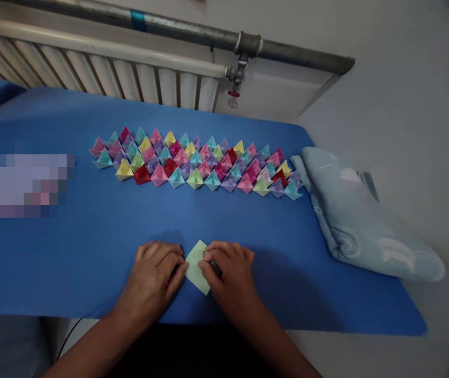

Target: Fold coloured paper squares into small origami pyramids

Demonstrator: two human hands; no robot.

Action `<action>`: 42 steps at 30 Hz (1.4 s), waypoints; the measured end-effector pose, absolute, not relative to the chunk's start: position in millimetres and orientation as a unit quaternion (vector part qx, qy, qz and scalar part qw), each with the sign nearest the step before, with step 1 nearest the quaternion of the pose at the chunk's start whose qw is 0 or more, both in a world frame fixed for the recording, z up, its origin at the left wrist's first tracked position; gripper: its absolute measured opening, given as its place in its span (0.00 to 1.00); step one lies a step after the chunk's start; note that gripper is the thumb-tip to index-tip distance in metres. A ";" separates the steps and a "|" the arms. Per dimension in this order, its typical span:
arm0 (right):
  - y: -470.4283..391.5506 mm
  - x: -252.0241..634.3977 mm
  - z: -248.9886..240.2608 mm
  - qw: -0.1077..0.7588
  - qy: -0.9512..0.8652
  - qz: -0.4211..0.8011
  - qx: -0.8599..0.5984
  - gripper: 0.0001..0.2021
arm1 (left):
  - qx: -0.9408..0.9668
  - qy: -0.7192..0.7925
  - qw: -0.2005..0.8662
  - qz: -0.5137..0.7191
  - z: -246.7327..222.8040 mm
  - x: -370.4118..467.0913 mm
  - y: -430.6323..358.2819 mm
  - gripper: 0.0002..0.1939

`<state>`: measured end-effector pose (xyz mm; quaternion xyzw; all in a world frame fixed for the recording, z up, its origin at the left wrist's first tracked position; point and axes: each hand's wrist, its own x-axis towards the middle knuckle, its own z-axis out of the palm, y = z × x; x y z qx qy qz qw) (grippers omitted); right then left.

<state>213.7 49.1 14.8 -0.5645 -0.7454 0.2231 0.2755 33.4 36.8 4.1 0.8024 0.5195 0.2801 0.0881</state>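
A pale green paper square lies turned like a diamond near the table's front edge, between my hands. My left hand is at its left corner, fingers bent, with thumb and fingertips pressed together on that corner. On the other side, my right hand has curled fingers, with its thumb and fingertips closed on the right part of the paper. A small dark object shows under the right fingers; I cannot make out what it is. Beyond the hands, several folded paper boats in many colours stand in close rows.
The blue-covered table has a folded light blue blanket at its right end. A blurred-out item lies at the left. Behind stand a white radiator and a metal pipe with a red-handled valve.
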 end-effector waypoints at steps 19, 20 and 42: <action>48.8 208.7 11.1 0.260 -0.737 0.208 -0.588 0.04 | 0.792 0.546 0.114 0.248 1.6 32.5 37.6 0.10; 48.7 208.9 11.5 0.257 -0.738 0.209 -0.588 0.04 | 0.795 0.543 0.114 0.246 1.2 31.9 37.9 0.10; 56.9 218.2 14.9 0.202 -0.774 0.180 -0.572 0.12 | 0.910 0.343 -0.011 0.233 7.7 32.7 38.8 0.17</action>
